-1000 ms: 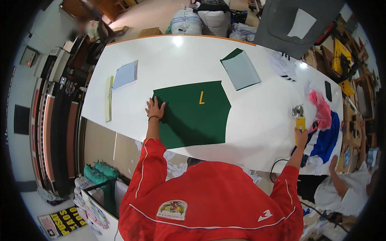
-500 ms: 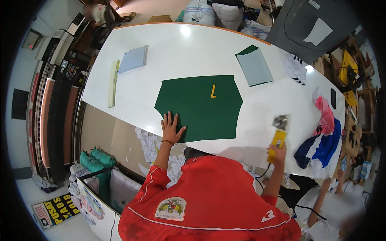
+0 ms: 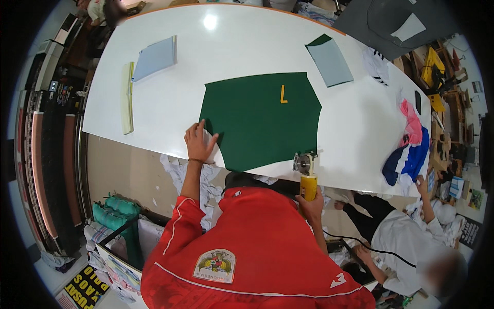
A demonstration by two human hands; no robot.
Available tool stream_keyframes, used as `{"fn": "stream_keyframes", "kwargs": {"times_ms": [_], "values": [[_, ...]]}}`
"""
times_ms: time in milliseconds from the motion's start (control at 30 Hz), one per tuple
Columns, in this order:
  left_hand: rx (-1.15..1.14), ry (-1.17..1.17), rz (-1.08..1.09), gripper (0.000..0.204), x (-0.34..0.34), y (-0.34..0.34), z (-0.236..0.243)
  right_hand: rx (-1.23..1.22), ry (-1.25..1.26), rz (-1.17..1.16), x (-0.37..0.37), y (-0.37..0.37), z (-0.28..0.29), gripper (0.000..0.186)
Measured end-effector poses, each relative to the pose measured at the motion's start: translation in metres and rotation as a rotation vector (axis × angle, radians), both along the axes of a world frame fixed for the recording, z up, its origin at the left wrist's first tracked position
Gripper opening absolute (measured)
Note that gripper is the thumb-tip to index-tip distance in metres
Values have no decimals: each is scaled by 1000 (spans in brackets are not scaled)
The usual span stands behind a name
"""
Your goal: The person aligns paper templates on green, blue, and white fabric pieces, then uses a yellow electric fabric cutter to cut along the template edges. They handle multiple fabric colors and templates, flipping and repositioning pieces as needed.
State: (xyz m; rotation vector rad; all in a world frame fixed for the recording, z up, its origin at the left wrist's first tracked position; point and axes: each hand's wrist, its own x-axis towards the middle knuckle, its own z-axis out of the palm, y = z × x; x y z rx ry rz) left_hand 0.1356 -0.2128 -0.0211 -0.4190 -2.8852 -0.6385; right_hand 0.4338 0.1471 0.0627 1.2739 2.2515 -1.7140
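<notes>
A green shirt-shaped panel (image 3: 260, 123), cloth or card, lies flat on the white table in front of me. A small orange-yellow letter-shaped piece (image 3: 283, 95) is on its upper right. My left hand (image 3: 199, 144) rests at the panel's left edge, fingers spread, fingertips at its border. My right hand (image 3: 312, 207) is wrapped round the yellow handle of a corded electric rotary fabric cutter (image 3: 309, 186). The cutter's round metal head is at the panel's lower right corner, by the table's near edge; I cannot tell whether the blade touches the panel.
On the white table (image 3: 247, 46) lie a folded light-blue cloth stack (image 3: 155, 58), a pale yellow strip (image 3: 127, 98) and a grey-blue and green folded piece (image 3: 330, 63). Pink cloth (image 3: 410, 121) and blue-white cloth (image 3: 414, 157) lie right. A co-worker (image 3: 401, 242) sits at lower right.
My right hand has brought the cutter left from the open tabletop to the panel's lower right corner. My left hand has shifted onto the panel's left edge. The view has shifted and turned slightly.
</notes>
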Motion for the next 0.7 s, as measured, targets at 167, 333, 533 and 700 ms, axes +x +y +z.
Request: {"fn": "stream_keyframes", "kwargs": {"times_ms": [167, 333, 533, 700], "values": [[63, 83, 40, 74, -13, -3, -9, 289, -109, 165, 14, -25, -4, 61], [127, 93, 40, 73, -18, 0, -7, 365, -130, 230, 16, -48, 5, 68], [115, 72, 38, 77, -15, -5, -9, 416, -171, 339, 3, -58, 14, 67], [109, 60, 30, 78, -17, -5, -9, 458, -230, 381, -9, -67, 21, 60]]}}
